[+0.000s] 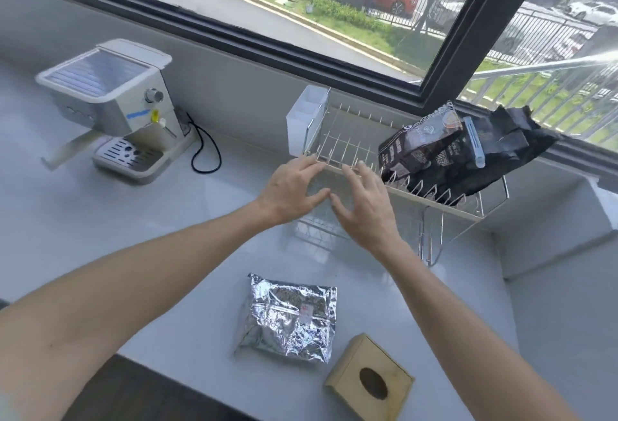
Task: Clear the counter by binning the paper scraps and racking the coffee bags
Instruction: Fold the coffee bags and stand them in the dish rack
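Note:
A wire dish rack (pixel 347 140) stands on the white counter under the window. Black coffee bags (pixel 461 150) lean in its right half, one with a pale blue clip. A crinkled silver foil coffee bag (pixel 289 317) lies flat on the counter near the front edge. My left hand (pixel 289 191) and my right hand (pixel 364 201) hover side by side over the rack's front left rim, fingers spread and holding nothing. No paper scraps are in view.
A cream espresso machine (pixel 117 106) with a black cord sits at the back left. A white cutlery holder (pixel 306 120) hangs on the rack's left end. A tan box with an oval hole (pixel 369 379) sits at the counter's front right edge.

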